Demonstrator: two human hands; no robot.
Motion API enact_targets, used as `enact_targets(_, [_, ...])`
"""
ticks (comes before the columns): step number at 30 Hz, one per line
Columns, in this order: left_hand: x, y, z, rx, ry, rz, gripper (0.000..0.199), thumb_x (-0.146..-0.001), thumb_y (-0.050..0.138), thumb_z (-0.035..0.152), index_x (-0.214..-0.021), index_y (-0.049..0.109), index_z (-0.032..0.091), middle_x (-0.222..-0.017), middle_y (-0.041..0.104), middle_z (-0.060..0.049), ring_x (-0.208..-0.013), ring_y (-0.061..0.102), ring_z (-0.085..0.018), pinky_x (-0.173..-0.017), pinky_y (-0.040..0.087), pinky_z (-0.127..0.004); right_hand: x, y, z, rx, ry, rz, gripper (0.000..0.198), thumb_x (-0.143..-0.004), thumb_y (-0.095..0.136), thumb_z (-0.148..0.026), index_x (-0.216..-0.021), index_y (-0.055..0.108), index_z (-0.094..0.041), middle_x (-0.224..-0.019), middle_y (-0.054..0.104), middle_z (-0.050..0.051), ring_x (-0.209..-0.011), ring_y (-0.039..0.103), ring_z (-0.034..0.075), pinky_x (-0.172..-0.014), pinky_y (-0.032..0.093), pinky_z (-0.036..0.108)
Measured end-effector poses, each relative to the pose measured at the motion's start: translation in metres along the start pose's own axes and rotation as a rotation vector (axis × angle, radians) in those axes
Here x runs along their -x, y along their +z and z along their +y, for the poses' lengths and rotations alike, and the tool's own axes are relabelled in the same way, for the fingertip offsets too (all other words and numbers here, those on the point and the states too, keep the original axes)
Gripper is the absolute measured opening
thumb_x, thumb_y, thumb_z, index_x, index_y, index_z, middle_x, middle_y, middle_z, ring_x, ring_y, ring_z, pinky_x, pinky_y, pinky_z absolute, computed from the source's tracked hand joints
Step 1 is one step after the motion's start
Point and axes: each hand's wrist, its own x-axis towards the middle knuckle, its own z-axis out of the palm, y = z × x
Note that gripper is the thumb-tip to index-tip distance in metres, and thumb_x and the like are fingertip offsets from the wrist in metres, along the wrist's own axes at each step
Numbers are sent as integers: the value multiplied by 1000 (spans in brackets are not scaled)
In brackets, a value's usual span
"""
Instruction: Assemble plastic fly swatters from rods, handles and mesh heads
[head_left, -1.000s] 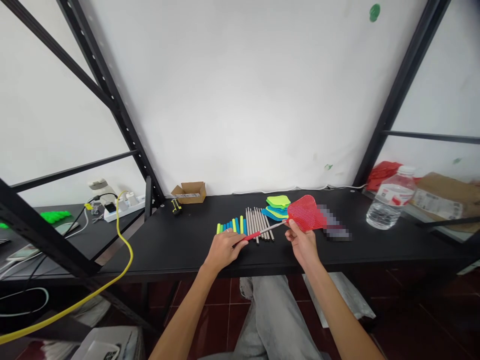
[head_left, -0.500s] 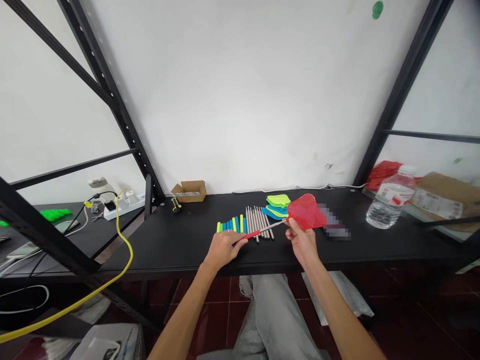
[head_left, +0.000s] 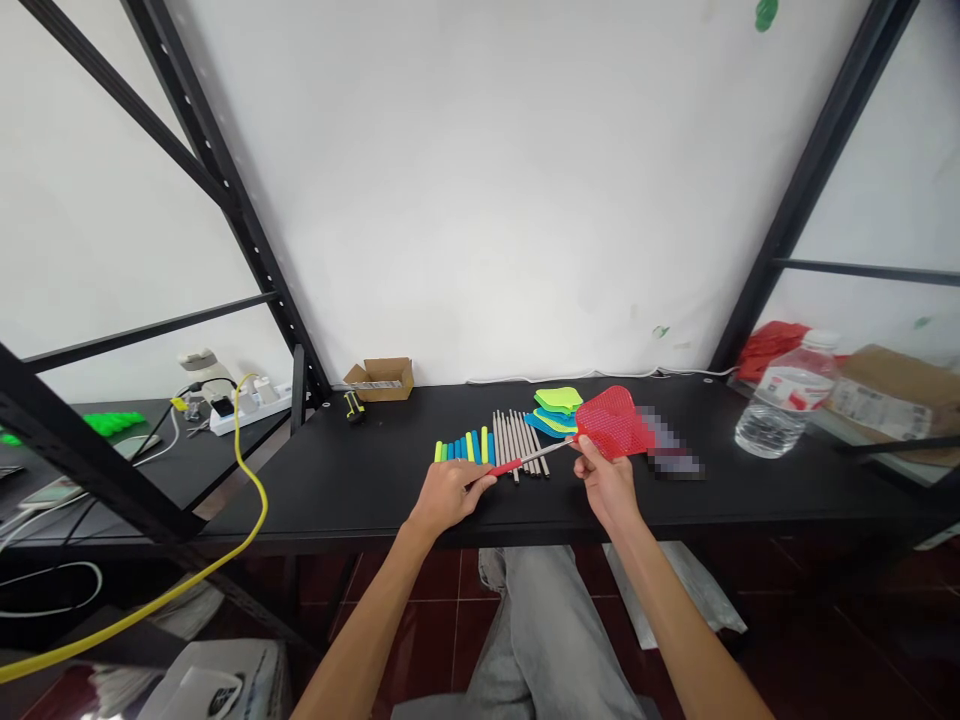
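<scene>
A red fly swatter (head_left: 609,418) is held across the front of the black table, between both my hands. Its red handle end is gripped in my left hand (head_left: 448,494), fingers closed round it. My right hand (head_left: 609,484) pinches the swatter near the base of its mesh head. Behind the metal shaft lie several silver rods (head_left: 511,438) side by side. Blue and yellow-green handle tubes (head_left: 469,446) stand in a row beyond my left hand. Yellow-green (head_left: 558,399) and blue swatter heads (head_left: 547,424) are stacked left of the red head.
A small open cardboard box (head_left: 381,380) and a yellow-black tape measure (head_left: 354,407) lie at the back left. A water bottle (head_left: 787,400) stands at right, by a cardboard box (head_left: 896,395). The yellow cable (head_left: 259,510) hangs past the left edge. Black rack posts flank the table (head_left: 322,490).
My view has shifted very slightly. Both hands keep the same hold on the red fly swatter, and the other things on the table stay put.
</scene>
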Motion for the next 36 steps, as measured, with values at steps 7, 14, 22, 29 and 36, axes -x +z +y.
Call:
enact_targets(7, [0, -1, 1, -18, -4, -16, 31, -98, 50, 39, -105, 74, 22, -90, 76, -4, -79, 69, -17, -68, 47, -25, -1, 1, 0, 7, -1, -1, 31, -63, 88, -35, -82, 73, -15, -84, 73, 9, -53, 54, 9, -43, 37, 22])
enact_targets(14, [0, 0, 1, -17, -16, -26, 32, -98, 49, 39, -104, 75, 22, -89, 76, -4, -80, 69, -17, -70, 49, -25, 1, 0, 1, 35, -26, -22, 27, -66, 86, -35, -82, 74, -16, -86, 73, 9, -51, 52, 8, -42, 36, 22])
enact_targets(22, [0, -1, 1, -12, -22, -35, 32, -98, 49, 40, -105, 75, 22, -89, 76, -5, -79, 69, -17, -70, 49, -25, 0, -1, 2, 64, -43, -24, 29, -66, 85, -38, -79, 72, -16, -85, 73, 10, -49, 52, 9, -40, 35, 23])
enact_targets(29, [1, 1, 0, -22, -25, -32, 32, -98, 50, 40, -106, 75, 22, -90, 76, -5, -81, 70, -18, -70, 49, -25, 0, 0, 1, 70, -52, -23, 27, -67, 85, -36, -77, 71, -14, -83, 73, 11, -46, 43, 6, -39, 30, 23])
enact_targets(36, [1, 1, 0, -28, -32, -33, 34, -98, 48, 41, -102, 76, 22, -88, 76, -5, -78, 70, -17, -69, 49, -25, 0, 2, 1, 85, -73, -10, 31, -64, 86, -38, -76, 71, -14, -81, 72, 10, -46, 43, 6, -38, 28, 22])
